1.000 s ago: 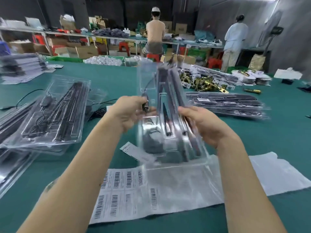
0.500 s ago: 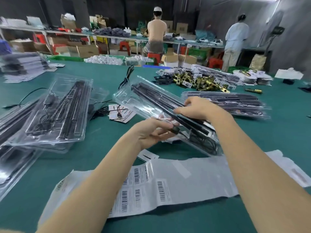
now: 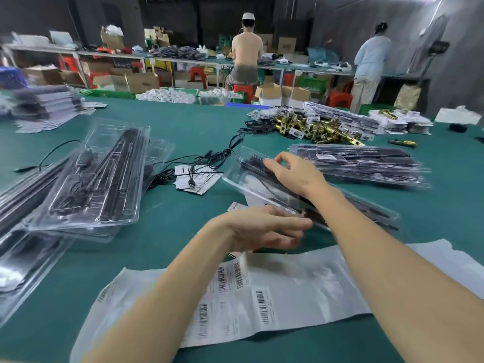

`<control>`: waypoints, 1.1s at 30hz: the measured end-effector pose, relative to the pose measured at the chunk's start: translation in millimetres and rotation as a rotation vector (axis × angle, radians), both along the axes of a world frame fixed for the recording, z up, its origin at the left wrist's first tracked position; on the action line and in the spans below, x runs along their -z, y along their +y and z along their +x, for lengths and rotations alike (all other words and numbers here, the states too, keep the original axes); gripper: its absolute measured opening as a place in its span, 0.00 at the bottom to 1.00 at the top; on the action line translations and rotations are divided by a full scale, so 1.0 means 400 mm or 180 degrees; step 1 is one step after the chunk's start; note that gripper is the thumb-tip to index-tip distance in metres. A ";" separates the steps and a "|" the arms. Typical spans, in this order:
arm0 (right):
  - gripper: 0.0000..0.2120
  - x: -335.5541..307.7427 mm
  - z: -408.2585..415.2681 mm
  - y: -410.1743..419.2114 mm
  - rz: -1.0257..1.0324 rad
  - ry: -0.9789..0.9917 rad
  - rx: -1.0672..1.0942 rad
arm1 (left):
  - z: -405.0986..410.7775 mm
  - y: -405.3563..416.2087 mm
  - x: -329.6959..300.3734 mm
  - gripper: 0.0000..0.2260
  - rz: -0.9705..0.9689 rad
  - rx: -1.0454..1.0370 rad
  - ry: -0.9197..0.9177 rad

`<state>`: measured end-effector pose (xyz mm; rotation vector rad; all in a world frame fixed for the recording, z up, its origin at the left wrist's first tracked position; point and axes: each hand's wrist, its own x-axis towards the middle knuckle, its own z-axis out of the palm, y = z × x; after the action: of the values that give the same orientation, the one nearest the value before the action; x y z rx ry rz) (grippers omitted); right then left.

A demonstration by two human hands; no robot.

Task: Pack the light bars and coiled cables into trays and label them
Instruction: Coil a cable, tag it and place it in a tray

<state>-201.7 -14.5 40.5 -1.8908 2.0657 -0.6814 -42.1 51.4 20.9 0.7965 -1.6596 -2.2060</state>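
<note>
Dim room, perhaps motion-blurred edges

Clear tray [image 3: 262, 179] now lower and flatter over the table, left hand [image 3: 264, 229] off it, fingers straightened.

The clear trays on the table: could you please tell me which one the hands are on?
The tray lying slantwise at centre, under the right hand and left hand; the stacks at left and right lie untouched.

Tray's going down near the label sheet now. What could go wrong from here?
1. The clear tray lies over paper slips, with the right hand on top and the left hand at its near edge; it may rock or slide.
2. Loose black cables trail right beside it and could snag.
3. The barcode label sheet sits under both forearms and could crumple.
</note>
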 end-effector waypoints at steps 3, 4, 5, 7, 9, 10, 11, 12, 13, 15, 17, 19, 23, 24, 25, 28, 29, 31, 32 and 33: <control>0.22 0.019 -0.034 -0.005 -0.0049 0.0234 -0.0090 | 0.094 -0.050 -0.049 0.11 -0.0956 0.0556 -0.1011; 0.22 0.029 -0.039 -0.008 -0.0033 0.0306 -0.0122 | 0.122 -0.062 -0.061 0.11 -0.1119 0.0506 -0.1189; 0.22 0.040 -0.043 -0.012 -0.0011 0.0375 -0.0148 | 0.143 -0.075 -0.065 0.12 -0.1216 0.0321 -0.1323; 0.22 0.064 -0.050 -0.022 0.0021 0.0511 -0.0186 | 0.182 -0.106 -0.054 0.16 -0.1371 -0.0247 -0.1639; 0.20 0.085 -0.057 -0.028 0.0074 0.0641 -0.0255 | 0.208 -0.135 -0.030 0.17 -0.1622 -0.0946 -0.2041; 0.19 0.093 -0.059 -0.029 0.0097 0.0690 -0.0293 | 0.218 -0.151 -0.016 0.17 -0.1750 -0.1357 -0.2194; 0.17 0.096 -0.060 -0.028 0.0102 0.0712 -0.0314 | 0.227 -0.165 0.000 0.17 -0.1886 -0.1787 -0.2303; 0.16 0.095 -0.059 -0.027 0.0064 0.0718 -0.0318 | 0.232 -0.176 0.014 0.15 -0.2040 -0.2172 -0.2385; 0.16 0.088 -0.053 -0.027 -0.0056 0.0720 -0.0321 | 0.235 -0.185 0.028 0.13 -0.2207 -0.2427 -0.2472; 0.14 0.059 -0.023 -0.035 -0.0428 0.0682 -0.0458 | 0.233 -0.190 0.048 0.09 -0.2431 -0.2551 -0.2522; 0.14 0.017 0.042 -0.052 -0.0549 0.0623 -0.0814 | 0.216 -0.190 0.061 0.08 -0.2530 -0.2373 -0.2245; 0.17 -0.013 0.126 -0.076 -0.0279 0.0886 -0.1196 | 0.195 -0.182 0.065 0.08 -0.2579 -0.2164 -0.1910; 0.21 -0.002 0.253 -0.116 0.0453 0.1588 -0.1206 | 0.175 -0.166 0.067 0.14 -0.2428 -0.1784 -0.1910; 0.19 0.003 0.265 -0.122 0.0424 0.1660 -0.1188 | 0.176 -0.166 0.067 0.15 -0.2427 -0.1793 -0.1978; 0.16 0.003 0.273 -0.124 0.0333 0.1749 -0.1192 | 0.177 -0.166 0.066 0.15 -0.2450 -0.1791 -0.2038; 0.15 -0.024 0.274 -0.122 0.0132 0.1580 -0.1214 | 0.173 -0.165 0.068 0.14 -0.2520 -0.1727 -0.2221; 0.15 -0.039 0.270 -0.117 0.0107 0.1278 -0.1241 | 0.172 -0.164 0.069 0.14 -0.2520 -0.1747 -0.2244; 0.13 -0.068 0.247 -0.095 0.0035 0.0562 -0.1308 | 0.172 -0.165 0.070 0.16 -0.2504 -0.1810 -0.2201; 0.11 -0.079 0.230 -0.079 0.0000 0.0186 -0.1320 | 0.173 -0.166 0.071 0.17 -0.2504 -0.1836 -0.2179; 0.08 -0.085 0.209 -0.061 -0.0025 -0.0207 -0.1315 | 0.172 -0.166 0.072 0.18 -0.2509 -0.1854 -0.2172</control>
<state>-117.9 -39.0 74.3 -2.1722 1.5606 -0.6350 26.8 -14.8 -8.0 1.5867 -1.9824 -0.8000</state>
